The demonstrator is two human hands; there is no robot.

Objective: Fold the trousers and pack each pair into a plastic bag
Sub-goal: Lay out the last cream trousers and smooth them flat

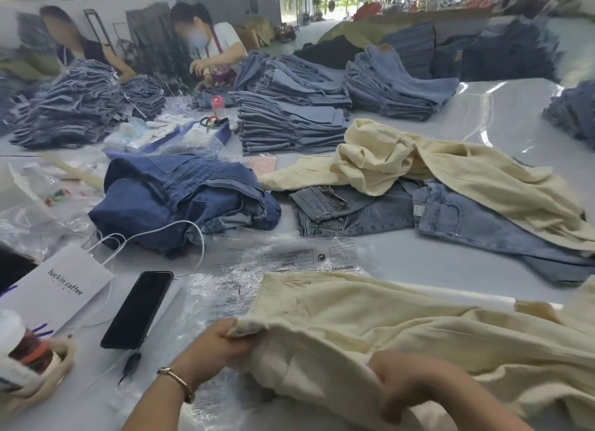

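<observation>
A pair of cream trousers [370, 321] lies spread across the near edge of the table. My left hand [225, 343] grips its waistband corner at the left. My right hand [405, 382] clutches the fabric lower down, nearer to me. Clear plastic bags [289, 260] with printed warning labels lie flat under and beyond the cream trousers. Further back lie a second cream pair [402, 160], a light-blue pair of jeans [450, 218] and a crumpled dark-blue pair [180, 192].
A black phone [138, 308] with a white cable and a white paper bag [61, 289] lie left of my hands. Small black snips [130, 366] rest near my left wrist. Tall stacks of folded jeans [289, 121] fill the back. Two people work at the far left.
</observation>
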